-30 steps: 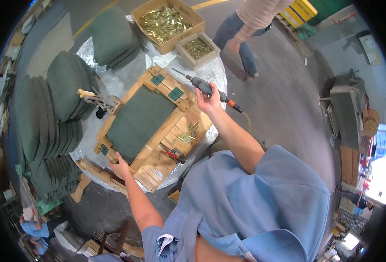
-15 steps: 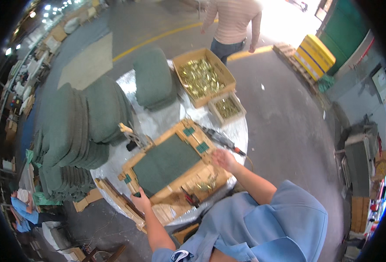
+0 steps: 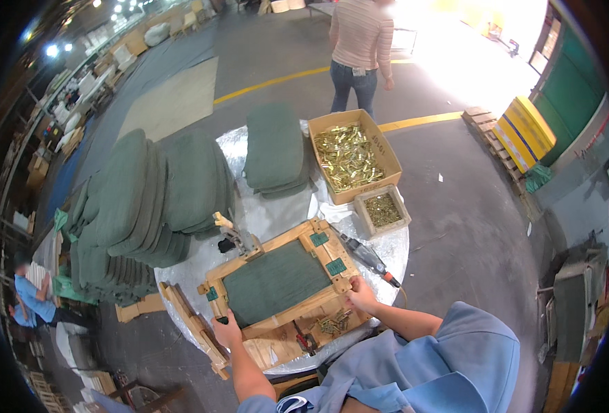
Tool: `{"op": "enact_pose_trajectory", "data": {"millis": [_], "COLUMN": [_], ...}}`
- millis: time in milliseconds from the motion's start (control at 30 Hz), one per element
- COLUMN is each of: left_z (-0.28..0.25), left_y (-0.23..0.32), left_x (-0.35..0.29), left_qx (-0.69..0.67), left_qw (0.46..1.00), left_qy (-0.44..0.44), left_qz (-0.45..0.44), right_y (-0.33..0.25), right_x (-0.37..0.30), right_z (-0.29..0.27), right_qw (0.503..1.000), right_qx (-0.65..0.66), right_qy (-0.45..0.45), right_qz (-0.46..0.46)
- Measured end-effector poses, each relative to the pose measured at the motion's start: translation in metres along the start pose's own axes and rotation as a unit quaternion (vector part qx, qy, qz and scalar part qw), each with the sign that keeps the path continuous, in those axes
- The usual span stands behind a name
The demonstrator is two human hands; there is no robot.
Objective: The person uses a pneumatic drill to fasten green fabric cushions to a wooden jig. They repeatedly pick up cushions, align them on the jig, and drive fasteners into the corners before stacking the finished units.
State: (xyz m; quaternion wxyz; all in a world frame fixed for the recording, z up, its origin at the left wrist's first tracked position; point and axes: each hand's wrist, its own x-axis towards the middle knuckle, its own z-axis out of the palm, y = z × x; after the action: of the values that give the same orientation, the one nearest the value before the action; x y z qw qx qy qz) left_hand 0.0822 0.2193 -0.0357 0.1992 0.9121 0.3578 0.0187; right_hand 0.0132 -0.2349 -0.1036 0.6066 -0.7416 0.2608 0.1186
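Both hands grip a wooden seat frame (image 3: 277, 286) with a green cushion panel, lying flat on the round foil-covered desk (image 3: 277, 206): the left hand (image 3: 226, 333) is closed on its near-left corner and the right hand (image 3: 359, 294) pinches its near-right corner. I judge the frame could slide and knock the power screwdriver (image 3: 363, 256) just beside it off the edge. It could also scatter the loose brass screws (image 3: 332, 322) near the right hand.
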Motion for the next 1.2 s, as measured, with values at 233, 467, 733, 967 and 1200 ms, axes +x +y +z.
{"op": "enact_pose_trajectory", "data": {"millis": [233,467,733,967,1200], "left_z": [-0.004,0.003,0.014,0.018,0.006], "left_y": [0.003,-0.016,-0.03,-0.043,-0.038], "left_x": [-0.001,0.008,0.018,0.019,0.013], "left_qx": [0.0,0.002,-0.031,-0.087,-0.044], "left_qw": [1.0,1.0,0.998,0.991,0.989], "left_qy": [0.008,-0.007,-0.021,-0.056,-0.055], "left_qz": [0.001,0.023,0.046,0.081,0.127], "right_y": [-0.005,-0.015,-0.045,-0.05,0.013], "right_x": [-0.015,-0.081,-0.134,-0.179,-0.327], "right_z": [0.004,0.067,0.195,0.193,0.127], "right_qw": [1.0,0.993,0.991,0.99,0.989], "right_qx": [-0.001,0.004,-0.019,0.079,-0.043], "right_qy": [0.025,0.116,-0.036,0.048,0.126], "right_qz": [0.005,-0.016,-0.125,-0.105,-0.067]}}
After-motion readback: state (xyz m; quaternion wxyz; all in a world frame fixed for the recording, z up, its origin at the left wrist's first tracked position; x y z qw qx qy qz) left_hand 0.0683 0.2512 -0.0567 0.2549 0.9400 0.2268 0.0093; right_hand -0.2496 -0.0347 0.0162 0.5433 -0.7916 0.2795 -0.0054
